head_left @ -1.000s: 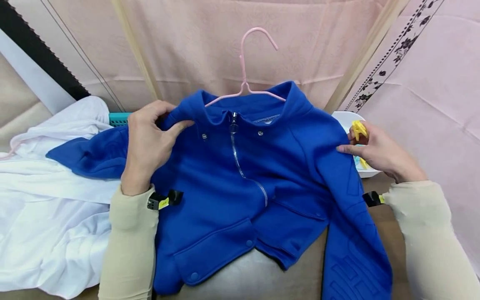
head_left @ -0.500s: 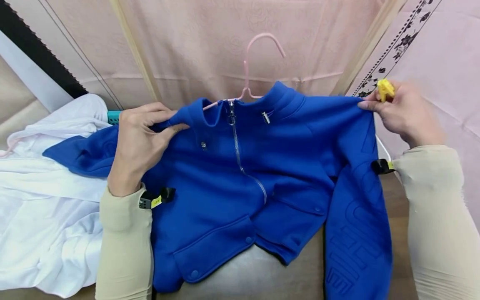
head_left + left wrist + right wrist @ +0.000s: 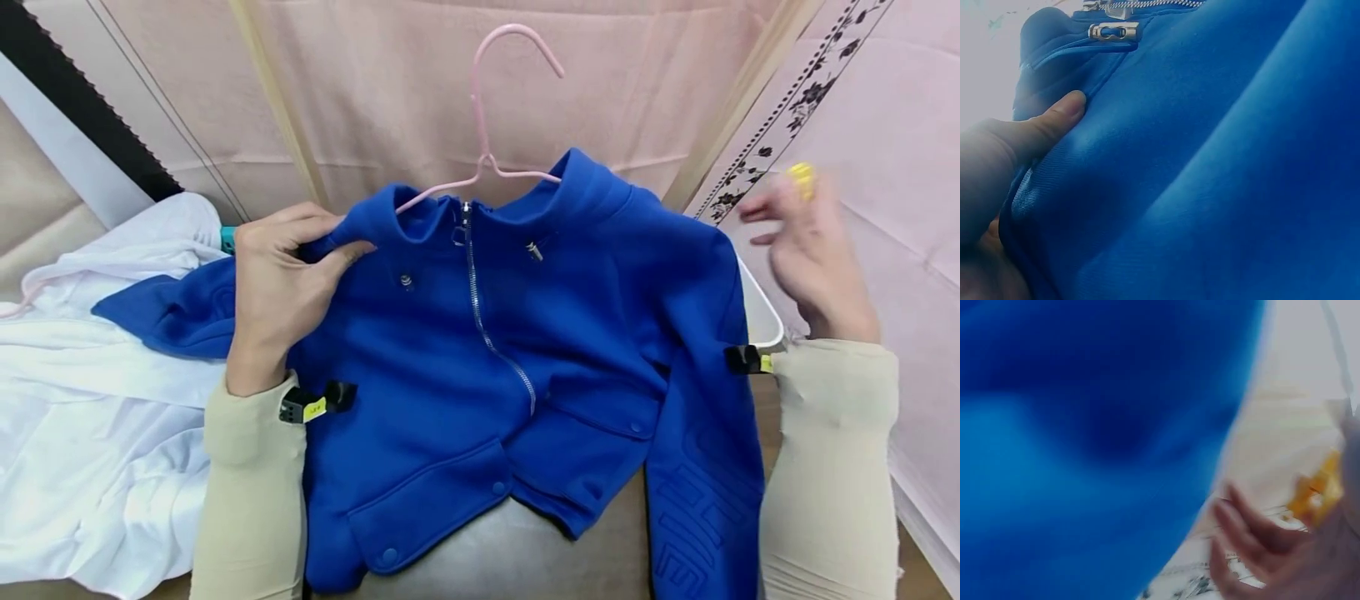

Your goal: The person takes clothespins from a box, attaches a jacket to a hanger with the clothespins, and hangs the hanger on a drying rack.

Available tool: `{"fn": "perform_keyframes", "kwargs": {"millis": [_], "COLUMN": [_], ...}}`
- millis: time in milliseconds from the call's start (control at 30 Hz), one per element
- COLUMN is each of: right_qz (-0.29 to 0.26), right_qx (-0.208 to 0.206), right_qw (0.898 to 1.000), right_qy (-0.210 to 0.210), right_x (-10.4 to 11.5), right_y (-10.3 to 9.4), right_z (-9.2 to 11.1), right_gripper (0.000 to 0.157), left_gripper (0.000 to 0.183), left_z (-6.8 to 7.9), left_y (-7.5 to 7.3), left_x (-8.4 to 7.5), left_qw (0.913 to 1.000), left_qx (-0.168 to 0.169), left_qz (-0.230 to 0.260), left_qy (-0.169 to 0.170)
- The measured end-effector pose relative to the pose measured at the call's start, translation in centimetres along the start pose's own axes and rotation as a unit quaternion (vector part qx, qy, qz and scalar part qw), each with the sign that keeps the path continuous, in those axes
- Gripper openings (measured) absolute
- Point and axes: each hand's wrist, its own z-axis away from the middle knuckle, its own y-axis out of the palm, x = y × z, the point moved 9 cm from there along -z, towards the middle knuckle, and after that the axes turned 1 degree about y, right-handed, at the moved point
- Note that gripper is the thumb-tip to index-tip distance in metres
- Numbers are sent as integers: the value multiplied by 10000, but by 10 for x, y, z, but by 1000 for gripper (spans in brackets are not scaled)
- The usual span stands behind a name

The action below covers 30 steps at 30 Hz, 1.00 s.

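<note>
A blue zip-up jacket lies spread out, with a pink hanger inside its collar and the hook standing out above. My left hand pinches the jacket's left-side shoulder between thumb and fingers. The left wrist view shows that thumb on the cloth near a metal cord stopper. Off the opposite shoulder, my right hand is raised and blurred, apart from the cloth. A small yellow plastic clip is tucked among its fingers; the right wrist view shows this clip too.
White garments are heaped on the left, under the jacket's sleeve. A turquoise basket edge shows behind the left hand. On the right, a white container is partly hidden by the jacket. Pink cloth hangs behind.
My right hand pulled the right-side shoulder outward and up, then let go and moved off it; that shoulder has dropped back. The left hand keeps its pinch. More of the hanger shows.
</note>
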Motion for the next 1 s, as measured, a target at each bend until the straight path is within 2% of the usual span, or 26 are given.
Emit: {"fn": "perform_keyframes", "kwargs": {"millis": [33, 67, 100, 133, 167, 200, 267, 333, 400, 433, 533, 633, 700, 800, 900, 1000], "right_qz": [-789, -1588, -2333, -3067, -3512, -3766, -4047, -4079, -3958, -3999, -4279, -4583, -4553, -4177, -3650, -3383], "right_qx": [-332, -640, -866, -945, -941, -867, -653, -540, -609, -644, -880, -1091, -1184, -1031, -817, -760], "right_qw": [9961, 9839, 9652, 9411, 9230, 9106, 8935, 8869, 8856, 8806, 8613, 8449, 8502, 8794, 9089, 9205], "right_qy": [-224, -511, -800, -1066, -1257, -1467, -1830, -2098, -2353, -2459, -2595, -2531, -2363, -2040, -1846, -1803], "right_x": [11, 22, 32, 39, 46, 51, 56, 56, 54, 54, 53, 52, 50, 46, 45, 51], "right_y": [-3, -4, -4, -2, 2, 6, 16, 23, 26, 27, 24, 19, 16, 18, 21, 19], "right_z": [4, 8, 12, 16, 19, 22, 28, 33, 37, 38, 40, 40, 39, 35, 32, 27], "right_gripper": [21, 23, 24, 24, 26, 24, 24, 24, 23, 22, 18, 18, 22, 28, 30, 31], "left_gripper": [9, 9, 9, 9, 10, 10, 10, 10, 9, 9, 9, 9, 8, 8, 8, 9], "left_z": [0, -1, -1, -1, -1, 0, 1, 2, 2, 3, 4, 4, 4, 3, 4, 4], "left_y": [0, 0, -1, -1, -2, -1, 0, 0, 0, -1, -4, -5, -5, -5, -5, -4], "left_x": [0, 0, 1, 1, 1, 1, 0, -3, -6, -8, -13, -13, -10, -7, -11, -11], "left_qw": [10000, 10000, 9999, 9998, 9996, 9995, 9994, 9992, 9990, 9988, 9982, 9980, 9982, 9984, 9986, 9988], "left_qx": [-24, -69, -131, -196, -262, -286, -309, -349, -417, -463, -574, -608, -586, -547, -512, -464], "left_qz": [4, 24, 45, 67, 99, 121, 163, 169, 183, 165, 118, 101, 115, 128, 117, 127], "left_qy": [18, 21, 15, 3, -14, -8, -1, 6, -22, -43, -105, -137, -101, -66, -104, -79]}}
